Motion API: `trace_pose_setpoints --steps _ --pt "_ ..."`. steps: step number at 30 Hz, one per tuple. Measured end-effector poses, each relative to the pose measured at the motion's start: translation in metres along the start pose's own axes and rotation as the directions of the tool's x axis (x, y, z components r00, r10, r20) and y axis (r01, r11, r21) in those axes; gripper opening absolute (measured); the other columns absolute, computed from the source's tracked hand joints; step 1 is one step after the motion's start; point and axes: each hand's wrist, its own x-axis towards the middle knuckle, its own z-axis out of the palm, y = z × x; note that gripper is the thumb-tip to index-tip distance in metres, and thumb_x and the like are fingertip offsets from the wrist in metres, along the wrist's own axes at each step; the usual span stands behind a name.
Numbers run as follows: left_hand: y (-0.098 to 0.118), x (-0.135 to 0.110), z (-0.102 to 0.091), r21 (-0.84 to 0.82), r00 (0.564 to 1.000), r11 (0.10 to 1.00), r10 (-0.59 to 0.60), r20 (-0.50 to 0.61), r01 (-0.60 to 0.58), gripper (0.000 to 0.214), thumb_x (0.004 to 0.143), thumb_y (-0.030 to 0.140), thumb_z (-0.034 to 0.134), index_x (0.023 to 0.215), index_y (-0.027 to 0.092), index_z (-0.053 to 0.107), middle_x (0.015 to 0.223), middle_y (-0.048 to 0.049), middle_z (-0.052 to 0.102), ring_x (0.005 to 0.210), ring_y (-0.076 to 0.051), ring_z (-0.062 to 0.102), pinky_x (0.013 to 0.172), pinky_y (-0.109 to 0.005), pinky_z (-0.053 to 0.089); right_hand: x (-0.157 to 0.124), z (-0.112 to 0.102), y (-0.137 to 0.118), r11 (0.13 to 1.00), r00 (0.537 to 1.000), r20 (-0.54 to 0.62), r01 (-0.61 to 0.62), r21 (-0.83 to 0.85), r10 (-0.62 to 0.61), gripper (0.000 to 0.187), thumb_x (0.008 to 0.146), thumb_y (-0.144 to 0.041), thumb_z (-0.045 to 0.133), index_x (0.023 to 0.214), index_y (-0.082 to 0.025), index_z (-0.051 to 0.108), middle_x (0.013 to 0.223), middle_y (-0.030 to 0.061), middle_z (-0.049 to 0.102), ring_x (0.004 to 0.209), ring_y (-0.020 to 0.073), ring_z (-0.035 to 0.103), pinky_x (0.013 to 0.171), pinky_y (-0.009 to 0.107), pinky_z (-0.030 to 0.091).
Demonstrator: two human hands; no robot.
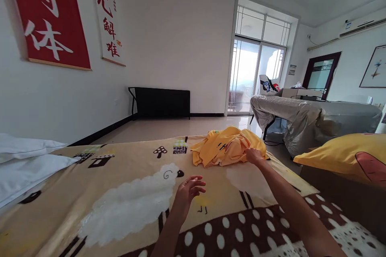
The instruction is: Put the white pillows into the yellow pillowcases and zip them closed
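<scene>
A crumpled yellow cloth (pixel 224 144) with dark lettering and a paler orange inner side lies in a heap near the far edge of the bed. My right hand (pixel 254 156) reaches to its right side, fingers closed on a fold. Nothing is in my left hand (pixel 190 188); its fingers are apart and slightly bent, just above the blanket and nearer to me than the cloth. Beneath both hands spreads a beige blanket (pixel 126 160) printed with sheep, mushrooms and a brown dotted band.
White pillows (pixel 33 168) lie at the left edge. At the right, a yellow pillow (pixel 337 154) rests on a brown surface (pixel 331 192). Beyond the bed stand a black folded table (pixel 163 102) by the wall and a plastic-covered table (pixel 301 112).
</scene>
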Motion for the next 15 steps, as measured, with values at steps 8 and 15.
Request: trace_pose_setpoints --steps 8,15 --pt "0.003 -0.007 0.008 0.061 0.999 0.998 0.035 -0.004 -0.035 0.027 0.064 0.035 0.066 0.081 0.014 0.064 0.074 -0.0086 0.07 0.06 -0.018 0.064 0.058 -0.026 0.041 -0.03 -0.099 0.0 0.986 0.94 -0.328 0.131 0.103 -0.091 0.025 0.095 -0.029 0.038 0.097 -0.017 0.059 0.089 0.0082 0.066 0.084 0.0188 0.06 0.071 0.026 0.039" --pt "0.027 -0.012 -0.003 0.192 0.97 0.964 0.209 -0.127 -0.183 0.025 0.064 0.037 0.068 0.077 0.015 0.065 0.071 -0.0076 0.07 0.059 -0.018 0.063 0.059 -0.027 0.041 -0.153 -0.106 -0.039 0.766 0.805 -0.497 0.531 0.363 -0.323 0.033 0.091 -0.041 0.042 0.072 -0.019 0.056 0.063 -0.0002 0.058 0.059 0.0117 0.048 0.059 0.022 0.035"
